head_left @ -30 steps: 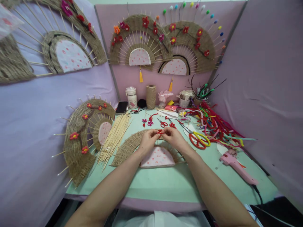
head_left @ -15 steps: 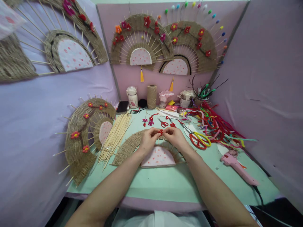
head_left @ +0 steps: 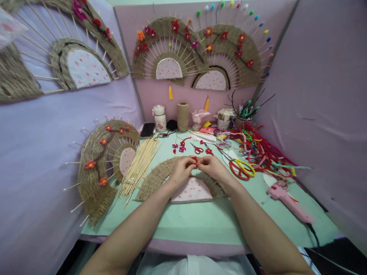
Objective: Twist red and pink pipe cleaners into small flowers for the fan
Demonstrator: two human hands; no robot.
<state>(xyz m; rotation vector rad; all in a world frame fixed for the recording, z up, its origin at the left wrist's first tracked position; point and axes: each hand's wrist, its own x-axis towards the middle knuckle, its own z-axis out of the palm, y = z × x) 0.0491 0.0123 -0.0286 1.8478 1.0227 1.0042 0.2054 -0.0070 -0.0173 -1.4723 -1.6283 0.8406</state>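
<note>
A small red fuzzy flower [head_left: 194,160] is pinched between my left hand [head_left: 182,170] and my right hand [head_left: 211,168], with the fingertips of both closed on it. Part of the flower is hidden by my fingers. Beneath my hands lies a twine-woven fan [head_left: 160,173] with thin sticks and a pink-dotted white half-round centre [head_left: 192,190]. Beyond the hands rest small red-handled scissors [head_left: 197,149], several magenta flowers [head_left: 182,149] and another red flower [head_left: 209,151]. Near my right forearm are larger scissors with red and yellow handles [head_left: 241,170].
A bundle of thin sticks [head_left: 140,166] and an upright woven fan [head_left: 94,172] stand left. On the right are a pink glue gun [head_left: 289,202] with a cord and tangled pipe cleaners [head_left: 260,149]. A twine spool [head_left: 182,117], white bottle [head_left: 159,117] and phone [head_left: 148,130] line the back.
Between my fingertips the red flower has turned, and more of its petals show above them. Both hands stay nearly in place over the fan, slightly lower. The view has shifted a little.
</note>
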